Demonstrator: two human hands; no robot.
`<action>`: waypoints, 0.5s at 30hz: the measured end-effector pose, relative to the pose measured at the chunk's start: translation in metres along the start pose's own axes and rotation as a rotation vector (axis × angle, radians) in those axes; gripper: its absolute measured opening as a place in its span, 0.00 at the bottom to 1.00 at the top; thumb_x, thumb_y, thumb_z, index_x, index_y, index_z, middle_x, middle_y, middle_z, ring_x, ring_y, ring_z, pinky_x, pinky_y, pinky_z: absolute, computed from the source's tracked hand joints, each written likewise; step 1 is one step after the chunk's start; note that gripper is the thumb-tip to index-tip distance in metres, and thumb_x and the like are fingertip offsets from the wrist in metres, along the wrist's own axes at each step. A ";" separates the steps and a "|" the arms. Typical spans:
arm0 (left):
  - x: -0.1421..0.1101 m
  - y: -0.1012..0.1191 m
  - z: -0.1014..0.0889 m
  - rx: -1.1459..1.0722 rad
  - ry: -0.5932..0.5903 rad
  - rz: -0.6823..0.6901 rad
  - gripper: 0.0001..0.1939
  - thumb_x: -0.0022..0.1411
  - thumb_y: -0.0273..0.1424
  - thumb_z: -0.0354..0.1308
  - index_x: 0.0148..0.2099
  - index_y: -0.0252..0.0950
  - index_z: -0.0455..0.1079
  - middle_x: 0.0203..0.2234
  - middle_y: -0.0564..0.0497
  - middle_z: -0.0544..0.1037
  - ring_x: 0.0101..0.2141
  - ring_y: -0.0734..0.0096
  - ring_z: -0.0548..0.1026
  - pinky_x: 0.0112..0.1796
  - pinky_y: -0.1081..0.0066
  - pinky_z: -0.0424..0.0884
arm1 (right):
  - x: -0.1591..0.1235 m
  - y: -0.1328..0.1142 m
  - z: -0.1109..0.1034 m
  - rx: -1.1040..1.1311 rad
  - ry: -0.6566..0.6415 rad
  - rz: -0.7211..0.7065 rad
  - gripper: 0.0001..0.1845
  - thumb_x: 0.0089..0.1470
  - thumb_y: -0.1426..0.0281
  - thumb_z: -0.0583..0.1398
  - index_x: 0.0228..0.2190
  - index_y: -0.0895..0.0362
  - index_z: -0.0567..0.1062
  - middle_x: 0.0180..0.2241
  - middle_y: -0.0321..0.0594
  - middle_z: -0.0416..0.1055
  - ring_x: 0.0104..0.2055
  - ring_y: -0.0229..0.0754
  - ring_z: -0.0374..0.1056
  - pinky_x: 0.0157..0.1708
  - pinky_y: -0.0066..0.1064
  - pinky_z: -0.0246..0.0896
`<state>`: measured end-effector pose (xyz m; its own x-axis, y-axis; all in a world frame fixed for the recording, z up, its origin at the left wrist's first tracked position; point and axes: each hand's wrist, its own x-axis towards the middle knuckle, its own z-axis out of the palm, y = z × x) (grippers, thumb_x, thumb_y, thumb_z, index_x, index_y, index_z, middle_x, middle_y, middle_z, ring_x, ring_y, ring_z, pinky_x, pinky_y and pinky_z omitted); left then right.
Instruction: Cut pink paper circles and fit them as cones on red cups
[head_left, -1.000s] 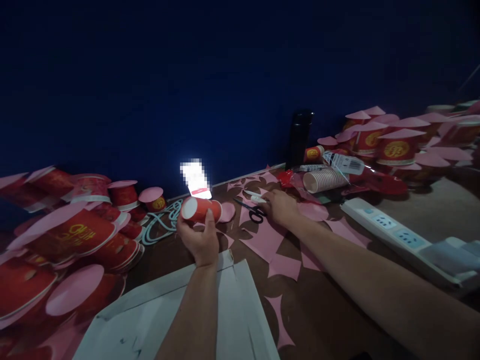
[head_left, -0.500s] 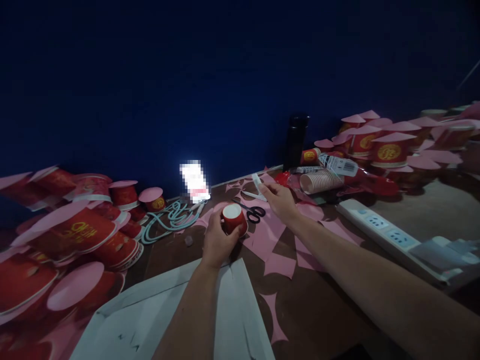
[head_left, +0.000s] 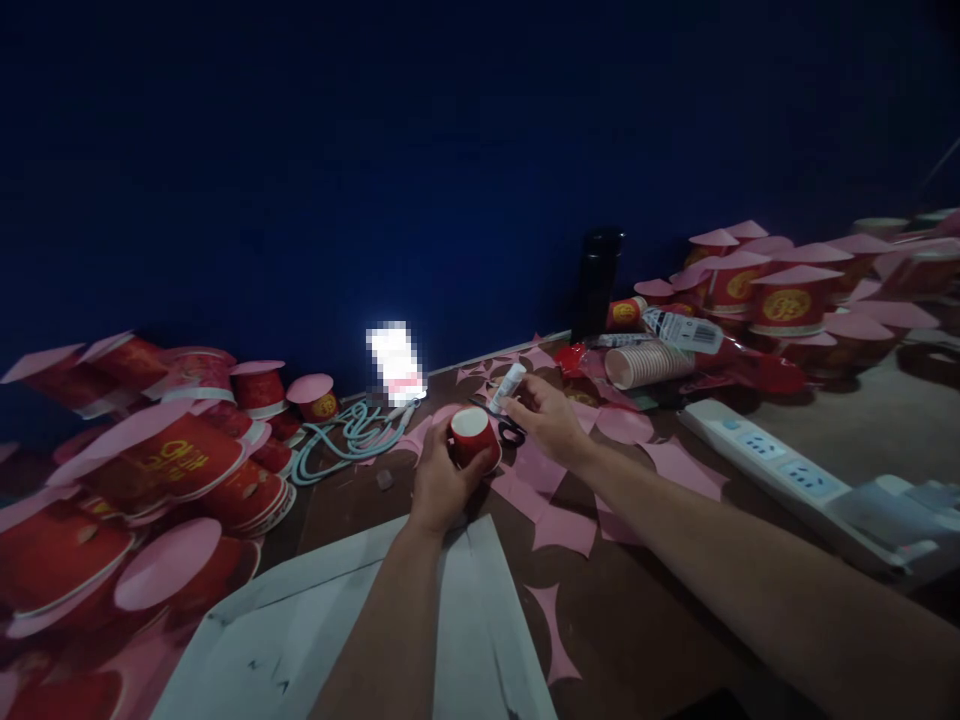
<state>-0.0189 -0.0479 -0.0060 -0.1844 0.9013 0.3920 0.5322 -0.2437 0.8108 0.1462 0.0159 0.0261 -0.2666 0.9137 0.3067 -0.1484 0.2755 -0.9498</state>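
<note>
A red paper cup (head_left: 475,442) with a pale base facing up is held upside down by my left hand (head_left: 441,482), thumb and fingers around its sides. In my right hand (head_left: 551,415) is a white glue stick (head_left: 510,385), pinched between thumb and fingers and tilted a little to the right of the cup. Black-handled scissors (head_left: 511,434) lie beneath that hand, partly hidden by it. Pink paper scraps (head_left: 564,532) with curved cut-outs spread over the brown table around both hands.
Red cups with pink paper discs crowd the left (head_left: 180,455) and back right. A lit phone (head_left: 397,365) leans by a coiled teal cable (head_left: 330,455). A black flask (head_left: 598,285), stacked cups (head_left: 649,365), a power strip (head_left: 765,465) and a white board (head_left: 315,620) surround the work area.
My right hand has come down and slightly left with the glue stick, nearer the cup and over the scissors. My left hand keeps hold of the cup. The view has shifted slightly.
</note>
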 end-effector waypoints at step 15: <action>0.000 0.000 0.001 -0.022 0.010 -0.004 0.32 0.48 0.34 0.66 0.56 0.42 0.62 0.53 0.44 0.67 0.54 0.57 0.66 0.54 0.55 0.61 | -0.002 0.002 0.000 -0.170 -0.010 -0.042 0.17 0.50 0.59 0.62 0.40 0.55 0.74 0.31 0.38 0.74 0.28 0.38 0.68 0.28 0.29 0.64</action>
<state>-0.0183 -0.0479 -0.0066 -0.1943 0.8988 0.3930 0.5132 -0.2483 0.8215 0.1468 0.0142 0.0237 -0.2734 0.8975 0.3461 0.0032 0.3607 -0.9327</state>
